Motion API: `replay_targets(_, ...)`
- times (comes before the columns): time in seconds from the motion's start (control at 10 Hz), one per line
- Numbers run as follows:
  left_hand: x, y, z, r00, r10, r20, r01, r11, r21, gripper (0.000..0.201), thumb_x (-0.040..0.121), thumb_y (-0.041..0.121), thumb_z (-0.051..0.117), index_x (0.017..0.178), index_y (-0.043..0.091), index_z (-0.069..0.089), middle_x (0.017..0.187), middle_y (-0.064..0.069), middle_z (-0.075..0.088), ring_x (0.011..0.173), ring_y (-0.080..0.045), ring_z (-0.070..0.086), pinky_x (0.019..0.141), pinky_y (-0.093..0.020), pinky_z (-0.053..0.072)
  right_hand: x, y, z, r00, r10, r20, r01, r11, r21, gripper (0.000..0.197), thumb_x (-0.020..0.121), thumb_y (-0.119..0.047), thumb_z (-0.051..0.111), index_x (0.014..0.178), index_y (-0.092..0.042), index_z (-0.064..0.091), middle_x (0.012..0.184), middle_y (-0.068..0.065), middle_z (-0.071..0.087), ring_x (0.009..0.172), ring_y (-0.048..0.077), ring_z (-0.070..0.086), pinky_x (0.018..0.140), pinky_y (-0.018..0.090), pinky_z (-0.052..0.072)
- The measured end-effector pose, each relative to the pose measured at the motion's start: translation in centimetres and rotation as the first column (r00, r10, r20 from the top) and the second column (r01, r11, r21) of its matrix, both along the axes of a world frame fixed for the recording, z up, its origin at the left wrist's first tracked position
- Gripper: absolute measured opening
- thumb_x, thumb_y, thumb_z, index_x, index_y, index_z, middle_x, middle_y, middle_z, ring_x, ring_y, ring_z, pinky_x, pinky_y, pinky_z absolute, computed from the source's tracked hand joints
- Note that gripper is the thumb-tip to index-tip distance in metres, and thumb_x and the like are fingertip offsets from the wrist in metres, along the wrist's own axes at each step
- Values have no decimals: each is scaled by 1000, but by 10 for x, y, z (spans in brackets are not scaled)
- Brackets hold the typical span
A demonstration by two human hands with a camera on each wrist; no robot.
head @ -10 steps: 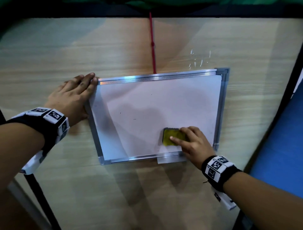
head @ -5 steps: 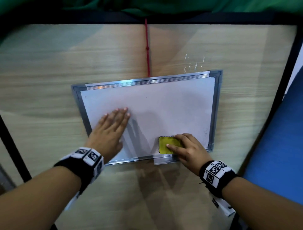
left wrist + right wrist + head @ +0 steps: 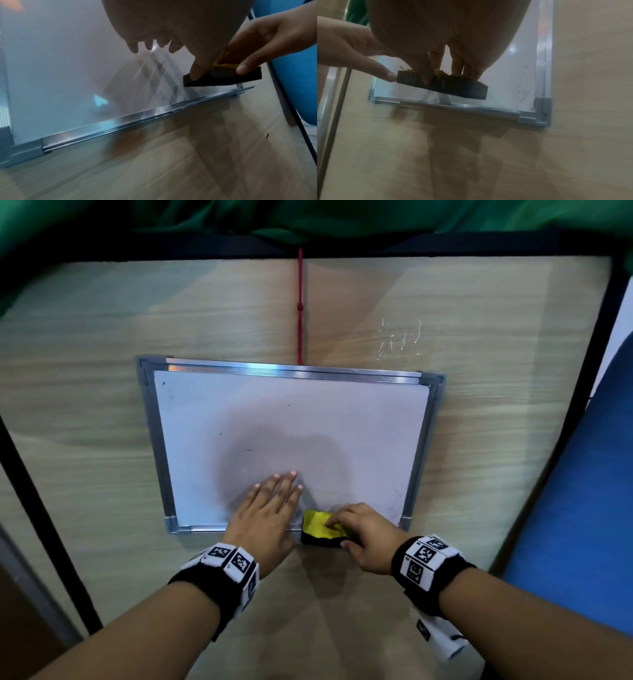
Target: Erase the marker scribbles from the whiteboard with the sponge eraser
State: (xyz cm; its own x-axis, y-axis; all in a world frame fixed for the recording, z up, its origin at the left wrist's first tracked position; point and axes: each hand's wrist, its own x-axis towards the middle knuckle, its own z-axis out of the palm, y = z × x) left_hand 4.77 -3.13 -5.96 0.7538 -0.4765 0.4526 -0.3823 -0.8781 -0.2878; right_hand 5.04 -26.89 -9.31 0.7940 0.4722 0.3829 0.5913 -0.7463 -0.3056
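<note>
Gripping the sponge eraser [image 3: 323,528] by its yellow top and black foam sides, the right hand [image 3: 368,537] is holding it tilted just above the near edge of the whiteboard [image 3: 308,422], while the left hand [image 3: 263,517] is lying just beside it, fingers straight over the board, thumb touching the eraser's end. The board is showing white, bearing only a few tiny dark specks and faint reddish smears near its right corner, its metal frame lying on a pale wood-grain table [image 3: 102,371]. Beyond it a red cord [image 3: 300,313] is running toward green cloth [image 3: 205,217], with something blue [image 3: 582,491] sitting at the right.
</note>
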Motion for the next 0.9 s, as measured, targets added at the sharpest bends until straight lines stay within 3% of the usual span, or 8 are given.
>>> replay_targets(0.1, -1, -3, 0, 999, 8, -45, -9, 1000, -16, 71, 71, 44, 42, 135, 15, 52, 148, -3, 42, 132, -22, 45, 104, -43, 40, 4, 9, -6, 1000, -7, -21, 8, 1000, 27, 42, 81, -14, 61, 122, -19, 59, 123, 3, 52, 116, 21, 45, 101, 20, 32)
replay_targets(0.3, 0, -4, -4, 996, 18, -89, -20, 999, -31, 71, 74, 41, 40, 140, 15, 46, 151, -1, 36, 136, -21, 40, 108, -41, 33, 3, 6, -12, 997, -66, 35, 67, 997, -43, 41, 82, -12, 55, 122, -18, 62, 119, 3, 56, 113, 23, 47, 99, 28, 40)
replay_targets(0.4, -1, -8, -4, 994, 6, -113, -7, 1000, -8, 77, 82, 38, 44, 151, 18, 17, 159, 2, 2, 147, -19, 10, 116, -38, 8, 0, 2, -11, 991, -78, 112, 92, 988, -125, 48, 76, -11, 48, 121, -19, 64, 115, 1, 64, 112, 25, 49, 98, 34, 42)
replay_targets(0.5, -2, -10, -2, 991, 12, -135, -9, 1000, 20, 78, 90, 38, 40, 151, 20, -3, 157, 5, -17, 147, -17, -8, 117, -36, -4, -1, 0, -10, 991, -92, 101, 107, 981, -163, 53, 74, -13, 46, 125, -20, 62, 118, 1, 62, 114, 24, 48, 99, 35, 41)
replay_targets(0.9, -10, -17, 8, 974, 31, -222, -28, 999, 15, 76, 93, 40, 35, 150, 22, -12, 156, 6, -23, 145, -15, -17, 119, -38, -4, -13, -1, -3, 975, -109, 192, 132, 985, -108, 40, 81, -18, 50, 119, -17, 64, 113, 1, 65, 108, 25, 54, 93, 39, 46)
